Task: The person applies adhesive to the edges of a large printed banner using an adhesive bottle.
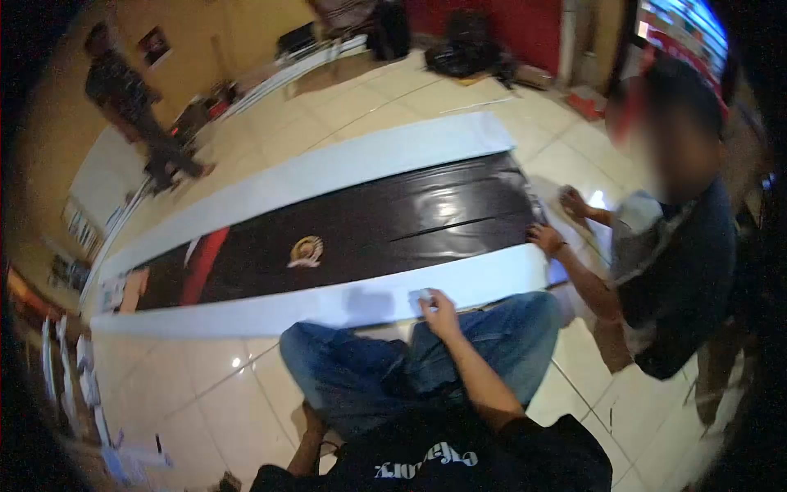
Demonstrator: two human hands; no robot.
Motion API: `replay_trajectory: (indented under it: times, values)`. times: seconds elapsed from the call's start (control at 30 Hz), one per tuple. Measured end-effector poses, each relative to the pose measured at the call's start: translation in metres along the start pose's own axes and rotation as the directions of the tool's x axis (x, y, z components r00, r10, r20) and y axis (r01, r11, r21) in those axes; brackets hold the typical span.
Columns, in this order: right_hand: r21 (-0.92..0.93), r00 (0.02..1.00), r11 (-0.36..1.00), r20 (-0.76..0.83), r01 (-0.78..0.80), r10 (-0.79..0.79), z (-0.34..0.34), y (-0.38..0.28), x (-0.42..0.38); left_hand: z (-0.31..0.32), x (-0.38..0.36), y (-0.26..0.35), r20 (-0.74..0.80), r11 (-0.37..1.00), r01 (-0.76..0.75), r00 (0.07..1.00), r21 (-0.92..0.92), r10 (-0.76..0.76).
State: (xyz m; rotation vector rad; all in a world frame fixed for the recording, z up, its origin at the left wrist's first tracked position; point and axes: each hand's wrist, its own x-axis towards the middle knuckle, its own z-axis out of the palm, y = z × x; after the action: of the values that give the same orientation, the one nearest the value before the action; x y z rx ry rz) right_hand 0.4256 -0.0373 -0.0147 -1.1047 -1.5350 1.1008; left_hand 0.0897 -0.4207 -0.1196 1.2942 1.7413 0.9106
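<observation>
A long dark printed banner (352, 225) lies on the floor before me, with a round gold emblem (307, 250) and a red stripe. White strips run along both long sides; the near strip (270, 316) passes just in front of my knees. My right hand (441, 313) is closed in a pinch at that strip, around a small pale object (422, 297) too blurred to name. Low by my left thigh is my left hand (314, 422), its fingers hidden behind my leg.
At the right a co-worker (680, 246) crouches, one hand (547, 239) at the banner's end. Another person (131, 107) stands at the far left. Black bags (463, 53) sit by the back wall. Pale rod-like items (61, 369) stand at the left edge.
</observation>
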Motion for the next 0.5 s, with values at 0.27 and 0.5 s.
replay_trajectory:
  times: [0.27,0.5]
  values:
    - [0.004,0.999,0.999,-0.039,0.038,-0.038,-0.01,-0.019,-0.012,-0.016,-0.023,-0.036,0.243,0.987,0.007,0.969,0.159,-0.046]
    - [0.01,0.985,0.986,-0.055,0.164,-0.163,-0.011,-0.018,-0.012,-0.03,0.007,-0.03,0.124,0.929,0.201,0.96,0.311,-0.25]
